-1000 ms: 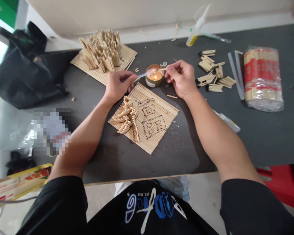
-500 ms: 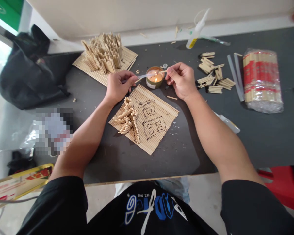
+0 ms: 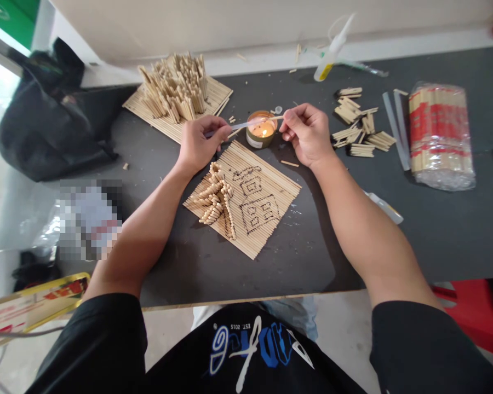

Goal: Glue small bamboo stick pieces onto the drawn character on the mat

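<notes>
My left hand (image 3: 202, 143) pinches a translucent glue stick (image 3: 241, 125), whose far end reaches over the lit candle (image 3: 259, 137) in its tin. From the right, my right hand (image 3: 306, 133) pinches a short wooden stick (image 3: 276, 117), its tip close to the glue stick's end above the candle. Just below my hands lies a mat of wooden sticks (image 3: 267, 175) with dark outlined characters drawn on it. Short sticks (image 3: 216, 197) stand upright in a cluster on the mat's left part.
A second mat (image 3: 219, 90) with many upright sticks (image 3: 175, 85) is at the back left. Farther right are a glue bottle (image 3: 326, 64), loose stick bundles (image 3: 367, 123), glue sticks (image 3: 395, 131) and a wrapped pack (image 3: 441, 137). A black bag (image 3: 53, 126) lies left.
Both hands stay nearly where they were over the candle. The glue stick and wooden stick remain held, and the view has shifted very slightly.
</notes>
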